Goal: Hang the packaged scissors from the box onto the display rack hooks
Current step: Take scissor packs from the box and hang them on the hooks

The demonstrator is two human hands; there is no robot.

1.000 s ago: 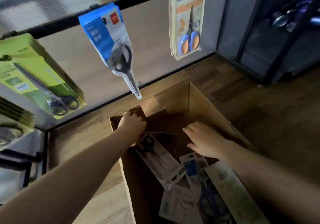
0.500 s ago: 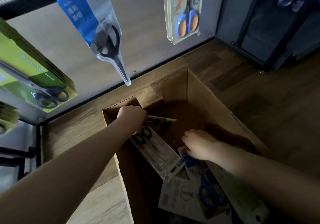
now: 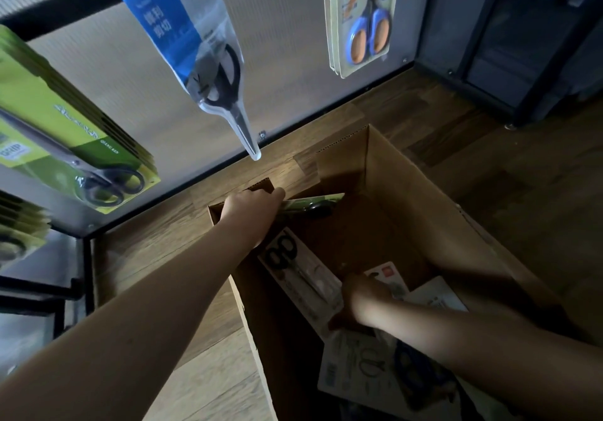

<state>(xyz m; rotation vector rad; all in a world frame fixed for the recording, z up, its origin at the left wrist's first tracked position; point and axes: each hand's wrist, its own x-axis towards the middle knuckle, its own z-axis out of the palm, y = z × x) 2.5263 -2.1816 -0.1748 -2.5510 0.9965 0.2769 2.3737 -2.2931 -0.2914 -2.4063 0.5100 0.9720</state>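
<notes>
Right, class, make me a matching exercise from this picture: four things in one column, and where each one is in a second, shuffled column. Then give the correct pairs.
Things:
1. blue scissors pack
2. green scissors pack
3. orange-handled scissors pack
4. right hand

Places:
A. held by the left hand at the box's far corner
B. hanging at the top right of the rack
C. deep in the box among the packs
D. hanging in the middle of the rack

Pairs: 1-D, 2-A, 3-B, 4-C
</notes>
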